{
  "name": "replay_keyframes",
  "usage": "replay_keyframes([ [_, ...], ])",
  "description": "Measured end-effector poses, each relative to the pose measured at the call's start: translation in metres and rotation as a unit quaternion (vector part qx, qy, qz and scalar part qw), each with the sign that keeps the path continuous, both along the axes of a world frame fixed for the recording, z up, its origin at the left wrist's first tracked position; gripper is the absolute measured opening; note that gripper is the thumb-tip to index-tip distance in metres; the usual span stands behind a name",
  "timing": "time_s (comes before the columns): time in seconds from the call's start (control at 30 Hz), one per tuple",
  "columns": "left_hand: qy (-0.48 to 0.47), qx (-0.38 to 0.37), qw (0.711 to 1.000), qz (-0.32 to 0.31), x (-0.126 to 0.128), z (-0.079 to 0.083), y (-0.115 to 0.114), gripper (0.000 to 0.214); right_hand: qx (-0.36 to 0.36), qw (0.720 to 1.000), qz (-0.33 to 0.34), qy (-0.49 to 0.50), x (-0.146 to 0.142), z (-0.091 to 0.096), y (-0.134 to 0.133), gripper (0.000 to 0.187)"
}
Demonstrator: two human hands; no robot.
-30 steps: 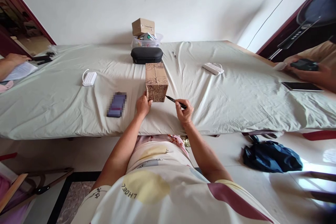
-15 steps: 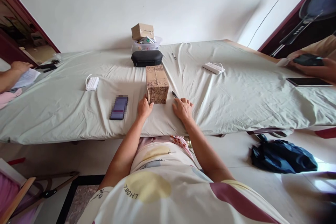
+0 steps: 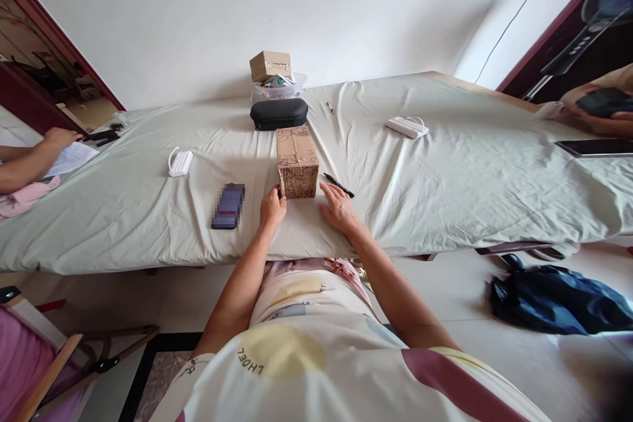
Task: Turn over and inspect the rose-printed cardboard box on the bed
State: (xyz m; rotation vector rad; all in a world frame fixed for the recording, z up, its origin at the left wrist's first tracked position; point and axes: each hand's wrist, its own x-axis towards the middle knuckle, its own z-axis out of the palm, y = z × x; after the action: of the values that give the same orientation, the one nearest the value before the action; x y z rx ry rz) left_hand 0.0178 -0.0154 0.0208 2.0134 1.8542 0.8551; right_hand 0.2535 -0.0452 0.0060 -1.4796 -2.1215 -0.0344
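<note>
A small cardboard box (image 3: 297, 161) covered in pen drawings stands on the table's pale sheet (image 3: 445, 178) in front of me. My left hand (image 3: 273, 206) touches its near left corner, fingers curled against it. My right hand (image 3: 337, 207) lies flat and open on the sheet just right of the box. A black pen (image 3: 339, 185) lies loose on the sheet by my right fingertips.
A phone (image 3: 228, 206) lies left of the box, a black case (image 3: 278, 113) behind it, then a tub with a box on top (image 3: 271, 72). White chargers (image 3: 180, 162) (image 3: 406, 126) lie on either side. Other people's hands (image 3: 59, 138) (image 3: 601, 109) rest at both table ends.
My right hand has put the pen down beside the box and now lies flat on the sheet. My left hand stays at the box's corner.
</note>
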Motion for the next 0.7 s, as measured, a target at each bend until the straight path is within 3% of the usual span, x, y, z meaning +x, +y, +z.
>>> replay_keyframes([
  [0.13,0.007,-0.016,1.0,0.009,-0.001,0.002,0.0,0.033,-0.046,0.996,0.075,-0.031,-0.002,-0.001,0.001,0.075],
  [0.4,-0.011,-0.001,1.0,0.021,-0.007,0.004,-0.009,0.038,-0.027,0.998,0.054,0.017,-0.001,-0.006,0.007,0.065],
  [0.53,-0.03,0.056,0.996,0.07,-0.042,0.01,-0.02,0.04,-0.01,0.995,0.037,0.096,-0.001,-0.006,0.008,0.052],
  [0.7,0.046,0.051,0.97,0.232,-0.106,0.023,-0.039,0.054,0.01,0.98,-0.013,0.196,-0.001,-0.001,0.006,0.042],
])
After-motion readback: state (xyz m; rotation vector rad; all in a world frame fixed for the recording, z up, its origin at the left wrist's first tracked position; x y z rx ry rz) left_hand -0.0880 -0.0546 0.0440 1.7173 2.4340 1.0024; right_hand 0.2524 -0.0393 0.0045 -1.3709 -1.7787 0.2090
